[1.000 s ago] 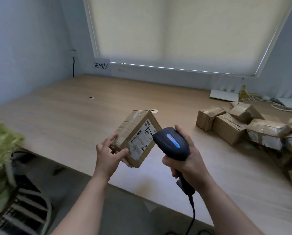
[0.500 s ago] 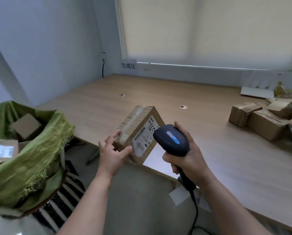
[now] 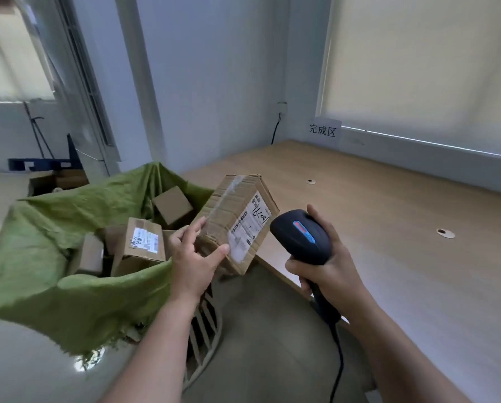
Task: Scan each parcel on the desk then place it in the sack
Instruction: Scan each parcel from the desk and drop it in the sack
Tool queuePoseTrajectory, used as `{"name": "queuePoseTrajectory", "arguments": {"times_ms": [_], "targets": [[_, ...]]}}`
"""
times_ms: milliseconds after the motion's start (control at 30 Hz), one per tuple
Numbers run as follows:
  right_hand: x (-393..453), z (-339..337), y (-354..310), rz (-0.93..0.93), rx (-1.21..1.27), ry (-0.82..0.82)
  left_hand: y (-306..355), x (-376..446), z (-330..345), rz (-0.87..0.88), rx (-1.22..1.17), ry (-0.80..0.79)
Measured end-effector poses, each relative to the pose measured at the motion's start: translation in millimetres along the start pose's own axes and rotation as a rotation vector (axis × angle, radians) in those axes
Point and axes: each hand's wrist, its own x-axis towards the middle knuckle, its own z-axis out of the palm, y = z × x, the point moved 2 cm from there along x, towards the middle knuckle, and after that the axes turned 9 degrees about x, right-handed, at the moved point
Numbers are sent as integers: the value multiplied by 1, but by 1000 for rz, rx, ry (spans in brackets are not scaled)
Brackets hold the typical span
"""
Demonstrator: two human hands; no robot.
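Left hand (image 3: 195,258) grips a taped cardboard parcel (image 3: 237,221) by its near lower corner: thumb on the label face, fingers (image 3: 191,228) wrapped round the back side. Parcel is tilted, held in the air over the gap between the worktop (image 3: 389,216) edge and the green sack (image 3: 68,286), white shipping label (image 3: 249,228) facing right toward the scanner. Handwritten digits on the label; too small to read for sure.

Right hand (image 3: 327,266) is clenched round the handle of a black handheld barcode scanner (image 3: 301,237), head aimed at the label, just beside the parcel's right edge but not touching it as far as I can tell. Blue and red marking on top of the scanner head. Its cable (image 3: 338,362) hangs down from the handle.

Sack sits open to the left of the worktop, mouth folded outward, with several cardboard boxes (image 3: 141,242) inside, one showing a white label.

Worktop is light wood with two round cable holes (image 3: 445,233). Sign with Chinese characters (image 3: 322,131) on the wall at the far corner, below a drawn roller blind (image 3: 432,68). A slatted object stands on the floor under the sack, partly hidden by the left forearm.
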Motion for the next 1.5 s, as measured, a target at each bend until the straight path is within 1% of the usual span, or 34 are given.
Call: {"name": "queuePoseTrajectory", "arguments": {"times_ms": [167,300,333,367,433,467,600,733,867,1033,1267,1500], "targets": [[53,67,24,21,19,-94,-35,55,-49,-58,69,166],[89,96,40,17,24,-93,-59,97,-65,-78,213,250],[96,101,45,15,21,-90,-66,108,-64,-85,258,245],[103,104,48,15,13,-87,-73,118,-62,-99,305,206],[112,108,54,24,-9,-77,-91,134,-53,-137,388,83],[115,108,57,29,-16,-68,-99,139,-47,-141,408,46],[120,98,63,47,-16,10,-102,147,-27,-55,328,64],[112,76,66,65,-19,91,-82,146,-4,98,280,7],[90,51,58,69,-45,168,-59,129,25,203,304,-104],[46,12,38,62,-57,256,-33,90,62,247,312,-245],[-32,-44,3,35,-55,349,21,17,101,344,323,-378],[-120,-101,-28,-21,-67,454,68,-69,144,458,303,-463]]}}
